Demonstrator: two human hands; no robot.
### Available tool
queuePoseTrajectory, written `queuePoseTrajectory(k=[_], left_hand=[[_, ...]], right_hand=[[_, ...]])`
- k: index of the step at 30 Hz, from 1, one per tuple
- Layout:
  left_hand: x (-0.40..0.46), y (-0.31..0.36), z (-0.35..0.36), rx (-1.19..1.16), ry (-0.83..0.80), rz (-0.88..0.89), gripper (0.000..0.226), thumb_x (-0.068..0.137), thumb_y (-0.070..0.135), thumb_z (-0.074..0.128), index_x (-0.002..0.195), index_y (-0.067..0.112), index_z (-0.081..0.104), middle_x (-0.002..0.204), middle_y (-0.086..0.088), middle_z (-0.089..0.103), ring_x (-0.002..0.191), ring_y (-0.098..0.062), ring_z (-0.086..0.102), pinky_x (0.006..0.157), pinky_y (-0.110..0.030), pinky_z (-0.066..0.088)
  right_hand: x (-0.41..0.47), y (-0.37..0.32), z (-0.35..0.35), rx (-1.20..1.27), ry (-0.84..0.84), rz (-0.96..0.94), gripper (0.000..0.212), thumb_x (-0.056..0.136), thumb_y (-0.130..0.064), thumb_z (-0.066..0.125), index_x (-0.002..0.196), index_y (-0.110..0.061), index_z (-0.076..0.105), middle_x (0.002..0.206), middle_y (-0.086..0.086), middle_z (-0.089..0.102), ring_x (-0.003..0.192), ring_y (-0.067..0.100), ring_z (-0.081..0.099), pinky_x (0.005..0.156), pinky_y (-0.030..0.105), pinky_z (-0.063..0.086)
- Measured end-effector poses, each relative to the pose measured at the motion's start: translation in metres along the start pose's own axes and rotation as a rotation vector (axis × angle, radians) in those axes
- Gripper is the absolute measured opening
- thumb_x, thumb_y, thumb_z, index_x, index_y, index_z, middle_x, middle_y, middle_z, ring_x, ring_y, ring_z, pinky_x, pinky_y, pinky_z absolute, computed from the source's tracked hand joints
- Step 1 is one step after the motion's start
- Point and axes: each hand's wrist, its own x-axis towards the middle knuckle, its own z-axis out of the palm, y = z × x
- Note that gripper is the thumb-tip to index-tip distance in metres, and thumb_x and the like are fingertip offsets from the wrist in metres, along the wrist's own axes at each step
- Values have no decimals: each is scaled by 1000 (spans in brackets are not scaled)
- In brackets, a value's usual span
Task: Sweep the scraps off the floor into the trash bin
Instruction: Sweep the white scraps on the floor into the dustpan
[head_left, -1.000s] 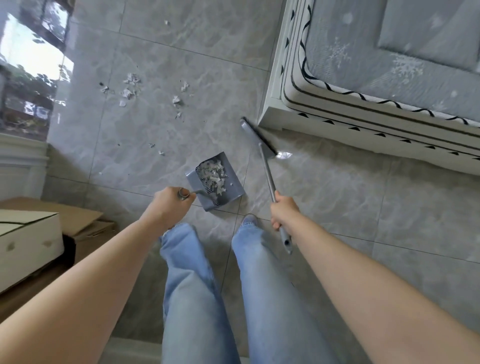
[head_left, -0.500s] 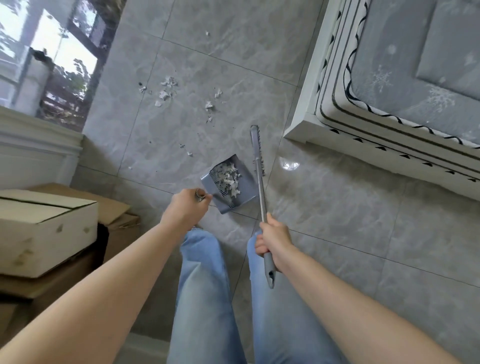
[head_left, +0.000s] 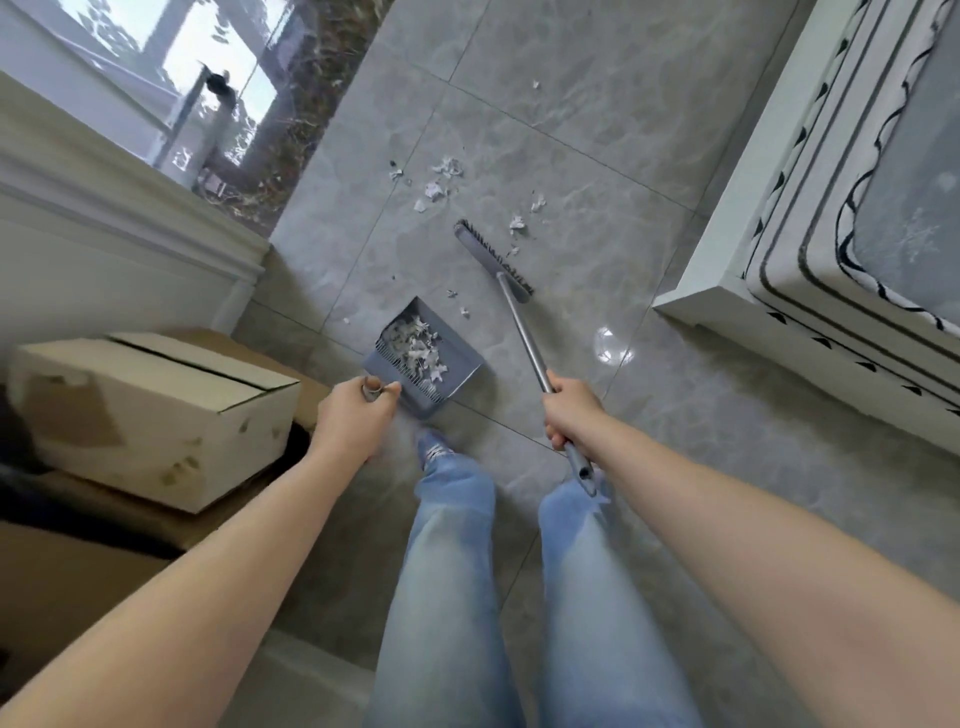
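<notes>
Grey plastic dustpan (head_left: 434, 364) sits low by the feet, partly loaded with white paper scraps, its handle clamped in the left hand (head_left: 353, 421). The right hand (head_left: 571, 410) is wrapped round the metal-handled grey broom (head_left: 511, 296). Sweeping looks mid-way: loose white scraps (head_left: 436, 189) lie just beyond the broom head, well ahead of both grips. Next, I reckon, drag them back toward the pan's mouth.

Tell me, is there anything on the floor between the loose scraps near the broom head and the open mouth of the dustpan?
Nothing visible blocks it. Between the loose scraps and the dustpan there is only bare tile; the broom sits right of that line.
</notes>
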Motion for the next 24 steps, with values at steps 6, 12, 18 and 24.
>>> queuePoseTrajectory(k=[6, 12, 18, 24], left_hand=[[25, -28, -15, -121, 88, -102, 31, 92, 43, 56, 78, 15, 59, 67, -10, 60, 53, -31, 56, 50, -30, 45], [46, -41, -24, -189, 76, -156, 37, 77, 55, 52, 74, 19, 59, 79, -21, 68, 81, -45, 66, 76, -52, 58], [48, -45, -41, -188, 69, -182, 33, 89, 43, 54, 66, 20, 53, 81, -20, 69, 79, -43, 67, 77, -48, 57], [53, -42, -42, -165, 99, -174, 24, 95, 36, 55, 78, 19, 60, 98, -18, 69, 99, -38, 60, 77, -33, 43]], right_hand=[[26, -56, 47, -127, -21, -20, 71, 84, -1, 26, 150, -28, 33, 77, 13, 56, 47, 21, 46, 52, 31, 43], [3, -38, 111, -86, -100, 61, 67, 89, -2, 28, 148, -31, 35, 72, 9, 50, 42, 19, 41, 41, 26, 37], [-54, -18, 119, 144, -158, 120, 54, 102, -8, 35, 149, -34, 32, 57, 0, 31, 37, 10, 28, 34, 16, 24], [-36, -50, 106, 10, -80, 82, 59, 99, -6, 33, 151, -33, 30, 59, 2, 36, 43, 13, 30, 36, 20, 26]])
